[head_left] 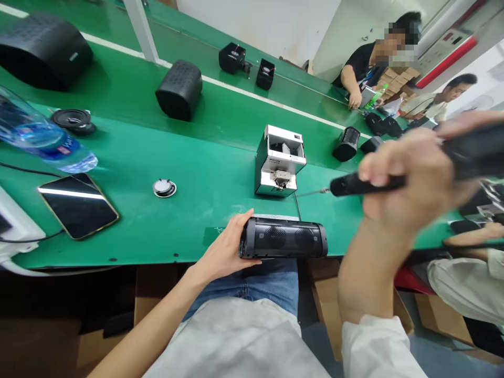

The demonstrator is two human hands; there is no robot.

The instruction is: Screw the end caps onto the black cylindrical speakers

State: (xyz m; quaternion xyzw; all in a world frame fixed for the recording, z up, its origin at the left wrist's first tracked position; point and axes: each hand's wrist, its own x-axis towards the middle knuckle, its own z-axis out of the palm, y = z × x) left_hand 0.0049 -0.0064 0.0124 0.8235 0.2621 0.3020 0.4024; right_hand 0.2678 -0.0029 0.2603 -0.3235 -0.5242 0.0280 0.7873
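Cylindrical speaker (283,239) lay at green bench (157,247) front edge, left hand (224,252) cupping its end. Right hand (409,178) fisted round electric screwdriver (354,185), held clear. Risk: round body could roll off edge.

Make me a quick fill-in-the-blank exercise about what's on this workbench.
The left hand grips the end of the black ____.
The right hand holds a screwdriver pointing toward the ____ box.
The phone lies flat on the ____ table.
Missing words: speaker, white, green.
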